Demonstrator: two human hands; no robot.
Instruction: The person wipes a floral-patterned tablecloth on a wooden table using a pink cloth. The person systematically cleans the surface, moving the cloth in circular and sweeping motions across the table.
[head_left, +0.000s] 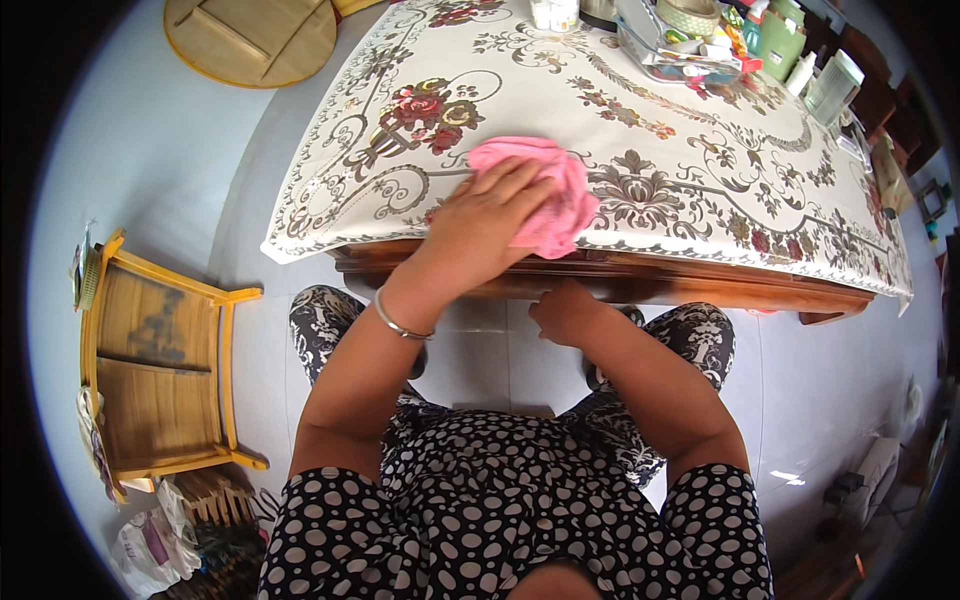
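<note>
A pink cloth (560, 205) lies bunched on a white tablecloth (540, 115) with brown scrolls and red flowers, close to the table's near edge. My left hand (490, 225) presses down on it, fingers laid over its left part. A silver bangle circles that wrist. Below the front edge of the dark wooden table (700, 278), my right hand (567, 313) is bent inward, close to the wood. Its fingers are mostly hidden, so whether it touches or grips anything cannot be made out.
At the far right of the table stand a clear basket (660, 65) of small items, a green bottle (780, 40) and a clear jar (835, 88). A white container (555, 14) is at the far edge. A wooden chair (165, 365) and plastic bags (150, 545) sit at left.
</note>
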